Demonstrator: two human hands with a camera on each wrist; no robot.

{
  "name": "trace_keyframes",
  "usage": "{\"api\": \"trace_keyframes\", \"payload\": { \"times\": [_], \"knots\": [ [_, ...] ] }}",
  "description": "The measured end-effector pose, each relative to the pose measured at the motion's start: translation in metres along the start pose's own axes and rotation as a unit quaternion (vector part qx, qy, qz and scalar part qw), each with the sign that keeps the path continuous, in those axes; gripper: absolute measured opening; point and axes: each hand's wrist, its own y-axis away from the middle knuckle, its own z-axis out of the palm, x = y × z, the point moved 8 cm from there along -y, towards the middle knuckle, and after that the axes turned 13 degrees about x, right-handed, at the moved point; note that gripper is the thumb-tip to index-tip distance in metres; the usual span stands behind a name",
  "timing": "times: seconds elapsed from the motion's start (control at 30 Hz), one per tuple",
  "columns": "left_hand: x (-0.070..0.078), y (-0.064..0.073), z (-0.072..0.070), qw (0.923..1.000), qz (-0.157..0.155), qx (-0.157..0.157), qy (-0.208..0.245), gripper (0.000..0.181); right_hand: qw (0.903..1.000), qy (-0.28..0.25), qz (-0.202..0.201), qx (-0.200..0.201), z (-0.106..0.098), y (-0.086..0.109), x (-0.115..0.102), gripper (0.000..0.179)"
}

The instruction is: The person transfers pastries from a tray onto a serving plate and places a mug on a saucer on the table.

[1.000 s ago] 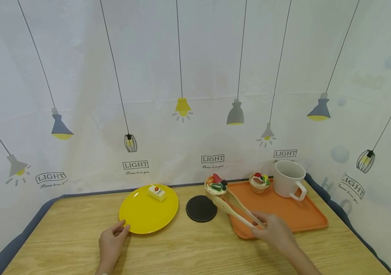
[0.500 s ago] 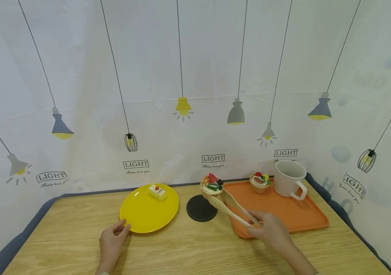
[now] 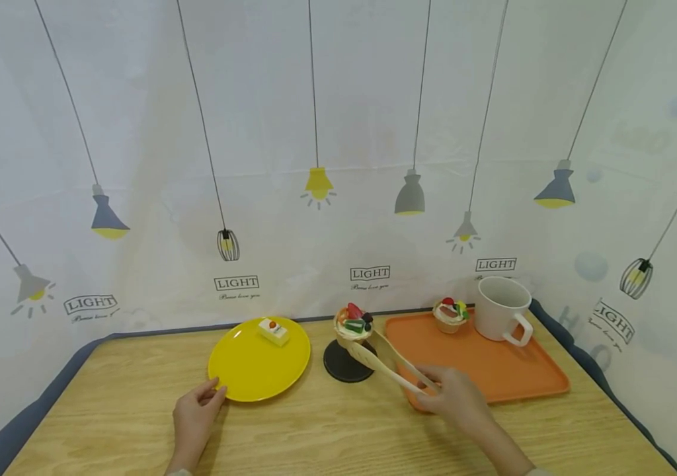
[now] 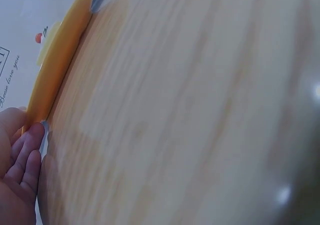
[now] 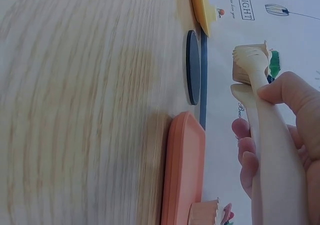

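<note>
Beyond right fingers clamped on tongs, a tart is being held, ideally level, the plate being pinched by left fingers

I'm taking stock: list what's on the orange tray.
On the tray: a fruit tart and a white mug. The mug hides the tray's far right corner; the right hand covers part of its near edge.

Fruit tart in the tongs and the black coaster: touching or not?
Apart. The right wrist view shows a gap, with white backdrop visible between the base of the fruit tart and the black coaster.
</note>
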Motion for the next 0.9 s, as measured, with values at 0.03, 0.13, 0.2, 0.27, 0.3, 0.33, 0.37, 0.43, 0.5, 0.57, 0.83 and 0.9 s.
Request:
{"api": "trace_keyframes", "payload": {
  "times": [0.03,0.13,0.2,0.27,0.3,0.33,0.37,0.43,0.5,0.57,0.83,0.9],
  "knots": [
    [0.0,0.0,0.0,1.0,0.0,0.0,0.001,0.036,1.0,0.0,-0.001,-0.002,0.001,0.0,-0.001,0.042],
    [0.001,-0.001,0.0,1.0,0.004,0.0,0.002,0.036,0.9999,-0.007,0.0,-0.01,0.006,-0.001,-0.004,0.044],
    [0.002,-0.001,0.0,1.0,0.005,0.001,0.0,0.036,0.9998,-0.011,-0.001,-0.019,0.011,-0.001,-0.006,0.044],
    [0.002,0.0,-0.001,1.0,0.006,0.0,-0.001,0.036,0.9995,-0.018,-0.005,-0.027,0.014,-0.001,-0.008,0.045],
    [0.002,0.0,-0.001,1.0,0.005,0.0,-0.001,0.036,0.9994,-0.019,-0.01,-0.028,0.016,-0.001,-0.01,0.045],
    [0.002,0.0,-0.001,1.0,0.005,0.0,-0.001,0.036,0.9992,-0.02,-0.015,-0.03,0.018,-0.001,-0.011,0.044],
    [0.002,0.0,-0.001,1.0,0.004,0.001,-0.004,0.036,0.9991,-0.02,-0.018,-0.032,0.019,-0.001,-0.012,0.044],
    [0.002,0.0,-0.001,1.0,0.002,0.0,-0.003,0.036,0.999,-0.02,-0.025,-0.03,0.021,-0.001,-0.014,0.043],
    [0.002,0.0,-0.001,1.0,0.001,-0.001,-0.003,0.036,0.999,-0.018,-0.03,-0.029,0.022,-0.001,-0.016,0.042],
    [0.003,0.0,0.0,1.0,0.002,-0.006,0.0,0.037,0.999,-0.017,-0.031,-0.029,0.023,0.0,-0.017,0.042],
    [0.004,0.001,0.0,0.9998,0.003,-0.016,0.005,0.038,0.9986,-0.02,-0.035,-0.035,0.028,-0.001,-0.022,0.045],
    [0.004,0.001,0.0,0.9998,0.003,-0.017,0.006,0.038,0.9983,-0.024,-0.037,-0.039,0.029,0.0,-0.023,0.046]
  ]
}}
